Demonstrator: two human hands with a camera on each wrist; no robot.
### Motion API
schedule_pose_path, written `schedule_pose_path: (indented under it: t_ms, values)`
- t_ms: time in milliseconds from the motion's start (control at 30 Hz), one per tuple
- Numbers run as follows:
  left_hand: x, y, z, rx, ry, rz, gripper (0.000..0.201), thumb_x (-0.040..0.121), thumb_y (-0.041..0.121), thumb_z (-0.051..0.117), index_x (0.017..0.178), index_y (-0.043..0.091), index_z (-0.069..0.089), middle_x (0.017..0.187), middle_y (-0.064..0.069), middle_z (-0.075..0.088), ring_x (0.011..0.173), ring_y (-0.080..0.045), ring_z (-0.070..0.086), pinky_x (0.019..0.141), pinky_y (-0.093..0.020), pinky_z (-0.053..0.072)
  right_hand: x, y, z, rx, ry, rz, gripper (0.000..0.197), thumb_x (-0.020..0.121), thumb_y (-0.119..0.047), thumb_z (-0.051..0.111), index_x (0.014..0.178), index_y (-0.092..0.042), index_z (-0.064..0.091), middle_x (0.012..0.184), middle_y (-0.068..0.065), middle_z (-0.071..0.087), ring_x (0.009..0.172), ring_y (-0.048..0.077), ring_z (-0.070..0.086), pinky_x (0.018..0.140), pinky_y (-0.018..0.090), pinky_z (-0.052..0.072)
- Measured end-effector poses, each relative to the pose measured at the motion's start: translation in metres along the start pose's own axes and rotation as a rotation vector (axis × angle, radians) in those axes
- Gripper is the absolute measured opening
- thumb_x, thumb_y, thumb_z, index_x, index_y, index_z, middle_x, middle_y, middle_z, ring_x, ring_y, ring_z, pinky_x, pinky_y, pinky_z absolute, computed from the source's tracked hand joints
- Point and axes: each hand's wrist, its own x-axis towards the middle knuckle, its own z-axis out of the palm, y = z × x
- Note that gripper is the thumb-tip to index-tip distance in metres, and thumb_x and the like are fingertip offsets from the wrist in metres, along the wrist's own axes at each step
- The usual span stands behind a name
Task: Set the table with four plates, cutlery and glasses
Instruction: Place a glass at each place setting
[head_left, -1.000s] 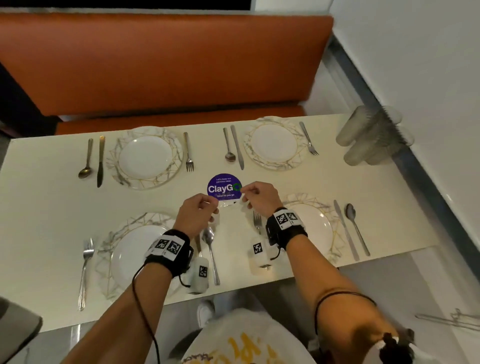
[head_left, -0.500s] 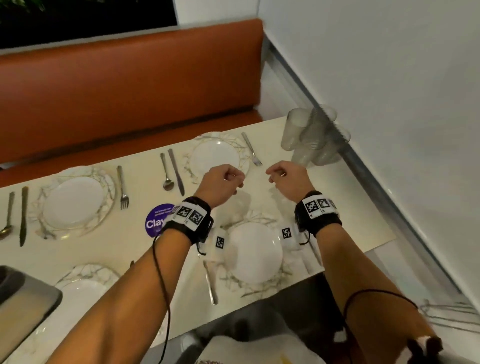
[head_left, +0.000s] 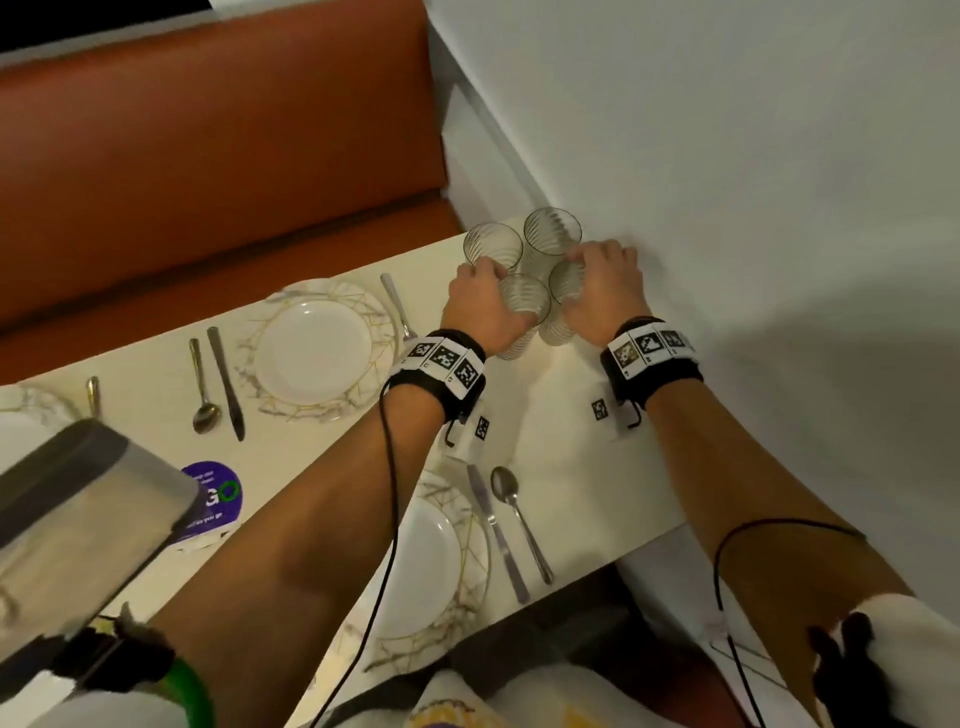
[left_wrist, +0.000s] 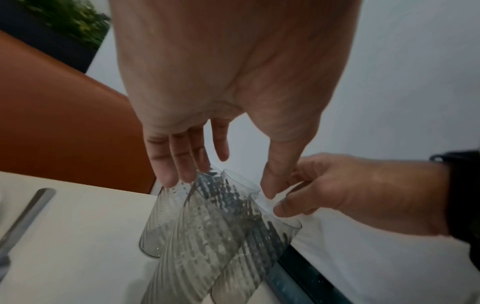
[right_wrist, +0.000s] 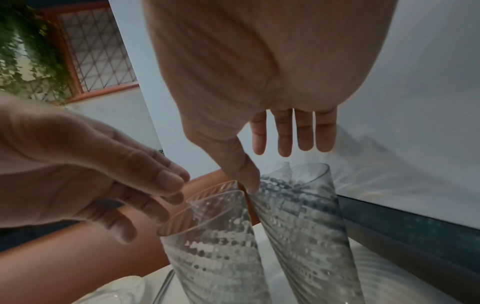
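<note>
Several clear ribbed glasses stand bunched together at the table's far right corner, against the wall. My left hand reaches over the near-left glass; in the left wrist view its straight fingers touch the rims of the glasses. My right hand hovers over the near-right glass. Its thumb touches a rim of the glasses and its fingers hang straight. Neither hand grips a glass. Two plates lie with cutlery beside them.
The white wall runs close along the right of the glasses. An orange bench stands behind the table. A fork lies just left of the glasses, a knife and spoon under my forearms. A purple sticker is at the left.
Both hands left the purple sticker at the table's middle and moved right and away from me to the glasses at the corner. Their fingers went from curled to straight.
</note>
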Motion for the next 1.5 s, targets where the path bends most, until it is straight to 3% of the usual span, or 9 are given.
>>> schedule_pose_path:
  t_ms: [200, 367, 500, 600, 767, 933, 1133, 1267, 1500]
  values:
    - [0.007, 0.016, 0.023, 0.234, 0.081, -0.002, 0.095, 0.066, 0.063, 0.087, 0.137, 0.014, 0.048, 0.137, -0.011, 0.047, 0.125, -0.031, 0.048, 0.101, -0.048, 0.049, 0.006, 0.007, 0.007, 0.064, -0.086, 0.034, 0.087, 0.068, -0.026, 0.088, 0.142, -0.013, 0.044, 0.141, 0.014, 0.045, 0.128, 0.035, 0.042, 0.109, 0.044, 0.039]
    - [0.001, 0.013, 0.031, 0.255, 0.123, -0.008, 0.085, 0.072, 0.048, 0.089, 0.136, 0.011, 0.048, 0.138, -0.013, 0.047, 0.126, -0.033, 0.046, 0.102, -0.046, 0.048, 0.001, 0.009, 0.01, 0.074, -0.045, 0.054, 0.082, 0.072, -0.026, 0.083, 0.141, -0.01, 0.042, 0.137, 0.017, 0.044, 0.126, 0.037, 0.041, 0.113, 0.045, 0.036]
    - [-0.006, 0.011, 0.026, 0.205, 0.091, -0.017, 0.094, 0.068, 0.042, 0.09, 0.141, 0.008, 0.043, 0.139, -0.014, 0.045, 0.129, -0.034, 0.042, 0.105, -0.044, 0.046, -0.005, 0.006, 0.009, 0.034, -0.079, 0.1, 0.096, 0.067, -0.036, 0.087, 0.145, -0.01, 0.038, 0.138, 0.016, 0.04, 0.127, 0.037, 0.038, 0.112, 0.042, 0.035]
    - [-0.018, 0.006, 0.017, 0.208, 0.067, -0.042, 0.105, 0.065, 0.05, 0.089, 0.147, 0.008, 0.039, 0.14, -0.015, 0.04, 0.132, -0.033, 0.037, 0.106, -0.041, 0.043, -0.015, -0.003, 0.007, 0.021, -0.106, 0.122, 0.1, 0.064, -0.045, 0.088, 0.144, -0.01, 0.039, 0.139, 0.016, 0.033, 0.129, 0.035, 0.032, 0.109, 0.041, 0.037]
    - [-0.047, -0.025, -0.015, 0.149, -0.037, -0.133, 0.102, 0.065, 0.061, 0.084, 0.146, 0.012, 0.047, 0.142, -0.013, 0.032, 0.137, -0.034, 0.037, 0.111, -0.045, 0.044, -0.035, -0.037, 0.001, -0.037, -0.169, 0.088, 0.096, 0.06, -0.052, 0.084, 0.138, -0.014, 0.044, 0.143, 0.017, 0.027, 0.133, 0.039, 0.026, 0.108, 0.05, 0.041]
    - [-0.086, -0.076, -0.062, 0.001, -0.038, -0.194, 0.101, 0.07, 0.051, 0.089, 0.149, 0.01, 0.042, 0.146, -0.01, 0.027, 0.129, -0.032, 0.051, 0.109, -0.035, 0.045, -0.057, -0.103, 0.004, -0.044, -0.24, 0.001, 0.093, 0.069, -0.049, 0.082, 0.144, -0.012, 0.04, 0.146, 0.02, 0.033, 0.138, 0.043, 0.027, 0.112, 0.05, 0.033]
    - [-0.151, -0.17, -0.141, -0.094, 0.071, -0.212, 0.097, 0.074, 0.048, 0.088, 0.15, 0.009, 0.042, 0.144, -0.007, 0.053, 0.127, -0.023, 0.054, 0.088, -0.029, 0.043, -0.099, -0.226, 0.038, 0.045, -0.292, -0.146, 0.09, 0.071, -0.043, 0.082, 0.143, -0.01, 0.04, 0.138, 0.015, 0.048, 0.131, 0.038, 0.039, 0.106, 0.047, 0.04]
    - [-0.206, -0.25, -0.204, -0.111, 0.171, -0.254, 0.092, 0.073, 0.046, 0.087, 0.147, 0.011, 0.045, 0.139, -0.008, 0.056, 0.126, -0.025, 0.055, 0.098, -0.037, 0.051, -0.138, -0.321, 0.074, 0.055, -0.289, -0.236, 0.093, 0.069, -0.047, 0.082, 0.144, -0.013, 0.04, 0.139, 0.012, 0.049, 0.132, 0.036, 0.039, 0.108, 0.048, 0.036]
    - [-0.302, -0.392, -0.3, -0.117, 0.368, -0.442, 0.091, 0.075, 0.041, 0.086, 0.15, 0.011, 0.043, 0.14, -0.011, 0.054, 0.127, -0.028, 0.054, 0.106, -0.041, 0.047, -0.215, -0.461, 0.14, 0.115, -0.411, -0.402, 0.086, 0.075, -0.038, 0.082, 0.146, -0.017, 0.039, 0.142, 0.013, 0.046, 0.134, 0.035, 0.034, 0.11, 0.046, 0.037]
